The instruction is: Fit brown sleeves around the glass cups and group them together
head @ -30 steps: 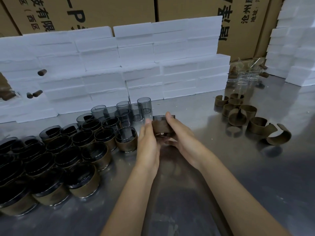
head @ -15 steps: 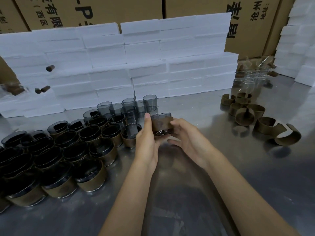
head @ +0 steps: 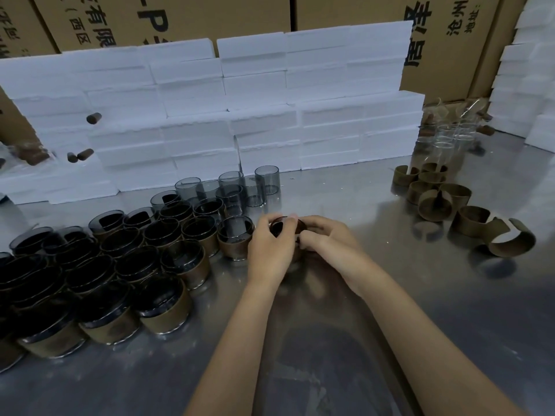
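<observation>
Both hands met at the middle of the steel table [head: 390, 310], closed around one cup [head: 286, 228]. The left hand [head: 270, 250] curled round its nine o'clock side, thumb on the rim; the right hand [head: 326, 237] pinched its three o'clock side, seemingly working the brown sleeve, mostly hidden. The cup stood upright, mouth up, between the palms. The grouped sleeved cups [head: 120, 271] lay at nine o'clock, the nearest [head: 235, 238] just beside the left hand, so that hand seemed best placed to set it down. Spare sleeves [head: 444, 202] waited well apart at two o'clock.
</observation>
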